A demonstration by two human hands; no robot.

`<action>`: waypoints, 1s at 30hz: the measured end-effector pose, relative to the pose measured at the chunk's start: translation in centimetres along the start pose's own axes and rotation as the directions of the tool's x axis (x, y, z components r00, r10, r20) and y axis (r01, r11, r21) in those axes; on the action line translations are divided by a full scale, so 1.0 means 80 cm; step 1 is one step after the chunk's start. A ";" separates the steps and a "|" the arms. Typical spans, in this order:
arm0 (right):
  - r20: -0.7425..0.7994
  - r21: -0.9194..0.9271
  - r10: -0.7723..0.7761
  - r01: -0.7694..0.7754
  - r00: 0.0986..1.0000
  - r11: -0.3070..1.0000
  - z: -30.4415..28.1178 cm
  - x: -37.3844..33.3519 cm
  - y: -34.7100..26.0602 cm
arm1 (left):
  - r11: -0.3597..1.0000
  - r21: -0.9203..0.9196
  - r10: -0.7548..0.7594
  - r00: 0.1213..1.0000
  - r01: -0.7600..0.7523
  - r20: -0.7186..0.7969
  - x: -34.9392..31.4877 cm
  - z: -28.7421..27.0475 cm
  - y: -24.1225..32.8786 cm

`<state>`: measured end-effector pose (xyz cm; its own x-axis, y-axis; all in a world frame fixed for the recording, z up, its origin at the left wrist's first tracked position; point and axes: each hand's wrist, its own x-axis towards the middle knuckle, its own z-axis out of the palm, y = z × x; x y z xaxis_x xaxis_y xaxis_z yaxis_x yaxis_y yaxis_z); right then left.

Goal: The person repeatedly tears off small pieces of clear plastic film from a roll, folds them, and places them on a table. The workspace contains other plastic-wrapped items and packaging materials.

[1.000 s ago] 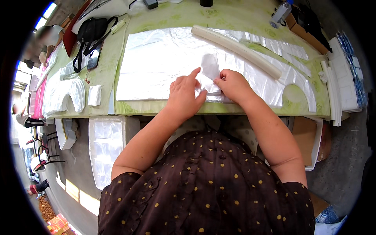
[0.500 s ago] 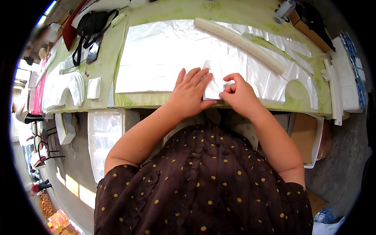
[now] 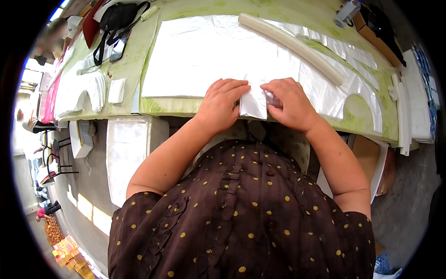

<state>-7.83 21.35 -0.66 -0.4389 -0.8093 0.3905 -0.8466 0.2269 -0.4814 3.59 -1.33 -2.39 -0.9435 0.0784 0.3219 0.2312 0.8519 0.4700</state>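
Head view: find the folded film piece (image 3: 253, 104) at the six o'clock edge of the white plastic sheets (image 3: 200, 56). Appears pinched at three o'clock by the right hand (image 3: 292, 103); touched at nine by the left hand (image 3: 220, 103), cannot tell whether clamped. Best to keep edges aligned, pressing creases evenly.

Over on the bench's (image 3: 200, 8) left side I see a black bag (image 3: 118, 17) beside a dark phone (image 3: 118, 50); far right, a clear bottle (image 3: 348, 11) near a cardboard box (image 3: 378, 39).
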 end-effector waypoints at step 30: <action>0.026 -0.127 0.369 -0.363 0.929 0.923 0.033 0.037 0.001 | 0.973 0.019 -0.228 0.967 0.232 -0.111 0.019 -0.006 -0.004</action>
<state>-8.37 17.57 -1.58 -0.7119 -0.6826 0.1648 -0.6608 0.5719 -0.4860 2.20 -1.71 -1.67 -0.9389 -0.1763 0.2957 0.0017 0.8565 0.5162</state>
